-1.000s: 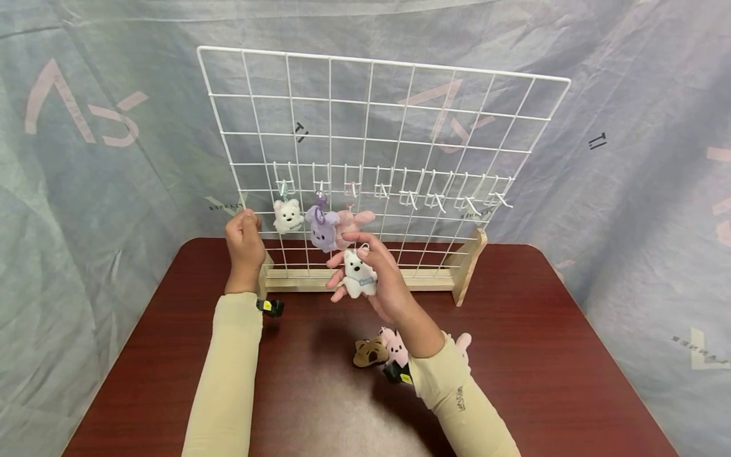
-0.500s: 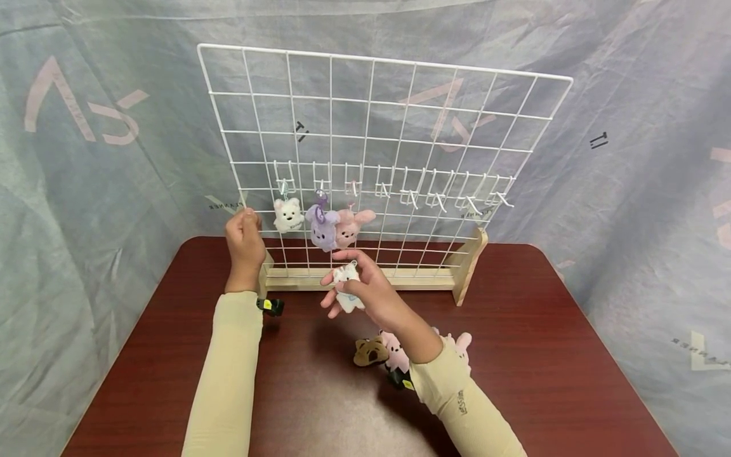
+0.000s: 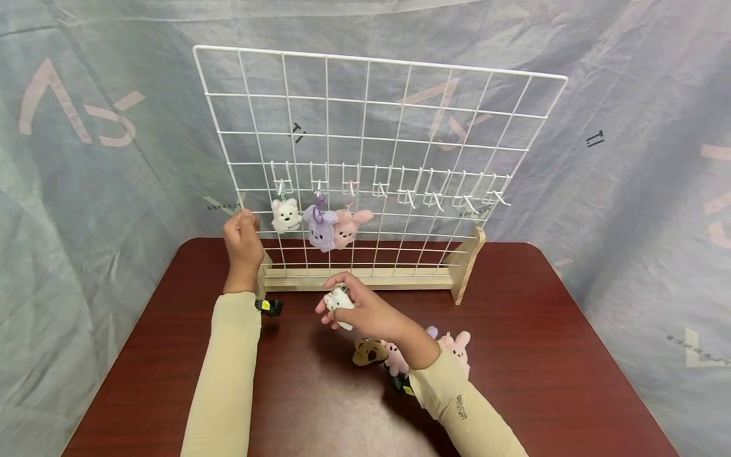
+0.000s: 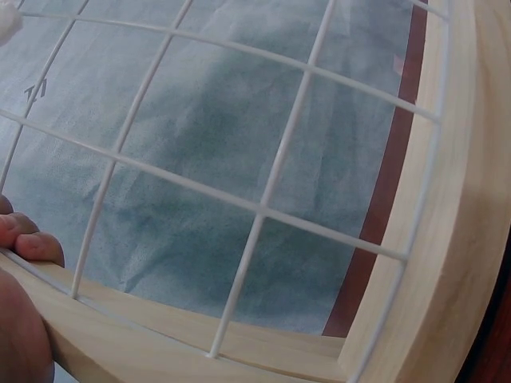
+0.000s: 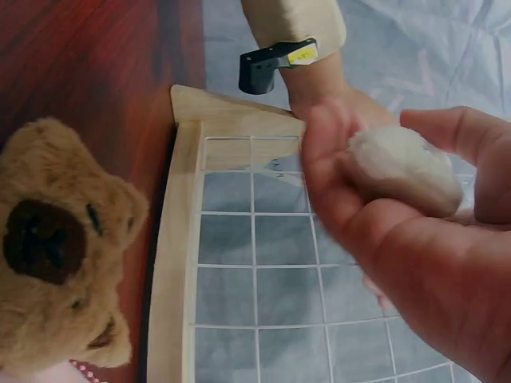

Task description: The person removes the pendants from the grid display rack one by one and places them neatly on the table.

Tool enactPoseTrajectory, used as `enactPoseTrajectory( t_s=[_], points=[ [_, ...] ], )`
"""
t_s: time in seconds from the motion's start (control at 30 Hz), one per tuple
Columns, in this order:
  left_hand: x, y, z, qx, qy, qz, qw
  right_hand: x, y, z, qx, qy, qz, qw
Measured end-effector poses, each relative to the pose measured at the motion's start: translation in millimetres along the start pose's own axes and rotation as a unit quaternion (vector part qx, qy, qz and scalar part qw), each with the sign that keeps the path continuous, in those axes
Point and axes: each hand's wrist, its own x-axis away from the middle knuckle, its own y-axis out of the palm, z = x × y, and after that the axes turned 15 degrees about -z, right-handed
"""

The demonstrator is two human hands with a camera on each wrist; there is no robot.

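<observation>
White plush: The white plush (image 3: pixel 340 307) is resting in the right grip, being held above the counter in front of the stand, its small loop showing at the top.
Right grip: The right grip (image 3: pixel 368 312) is closing narrowly about the white plush, the thumb lying against one side and the bent fingers supporting the other.
Left grip: The left grip (image 3: pixel 243 244) is clasping the left edge of the stand, fingers and thumb wrapping tightly around wire and wood.
Stand: The white wire grid (image 3: pixel 368 61) is standing in a wooden base (image 3: pixel 354 281) and leaning slightly in the head view.
Hooks: White hooks (image 3: pixel 469 203) are forming one row across the grid.
Hanging plushes: A white bear plush (image 3: pixel 286 216), a purple plush (image 3: pixel 321 230) and a pink plush (image 3: pixel 345 231) are hanging from the three leftmost hooks, the last two overlapping.
Loose plushes: A brown bear plush (image 3: pixel 369 353), a small pink plush (image 3: pixel 396 359) and a long-eared pink plush (image 3: pixel 461 352) are lying near the right wrist; the sleeve is partly hiding the last.
Counter: The dark red-brown counter (image 3: pixel 308 412) is carrying the stand and the loose plushes, its surface reflecting light near the front.
Sleeves: Pale yellow sleeves (image 3: pixel 228 368) are covering both forearms; a black wrist camera (image 3: pixel 268 308) is sitting at each cuff.
Room: Grey, wrinkled fabric (image 3: pixel 634 222) is enclosing the back and sides, displaying pink shapes and dark lettering.
</observation>
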Motion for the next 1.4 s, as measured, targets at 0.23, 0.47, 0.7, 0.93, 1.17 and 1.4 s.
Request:
enactPoseTrajectory(
  t_s=[0.23, 0.47, 0.7, 0.93, 1.17, 1.4],
  points=[
    [-0.5, -0.5, -0.3, 0.004, 0.012, -0.001, 0.9999, 2.2, 0.8, 9.4, 0.117, 0.043, -0.055, 0.9906],
    [-0.6, -0.2, -0.8, -0.006, 0.003, 0.0, 1.0, 2.5, 4.2, 19.7, 0.171, 0.076, -0.094, 0.9777],
    [-0.6, 0.1, -0.5, -0.003, 0.007, -0.002, 1.0, 2.5, 7.8, 27.6, 0.253, 0.138, -0.06, 0.9555],
    [0.0, -0.2, -1.8, -0.002, 0.006, 0.001, 1.0, 0.4, 11.0, 34.3, 0.311, 0.142, -0.046, 0.9387],
    [-0.3, 0.3, -0.6, -0.003, 0.004, 0.001, 1.0, 0.5, 11.7, 36.7, 0.307, 0.153, -0.047, 0.938],
    [-0.9, 0.2, -0.8, 0.001, 0.007, -0.001, 1.0, -0.1, 12.5, 42.6, 0.346, 0.143, -0.048, 0.9259]
  ],
)
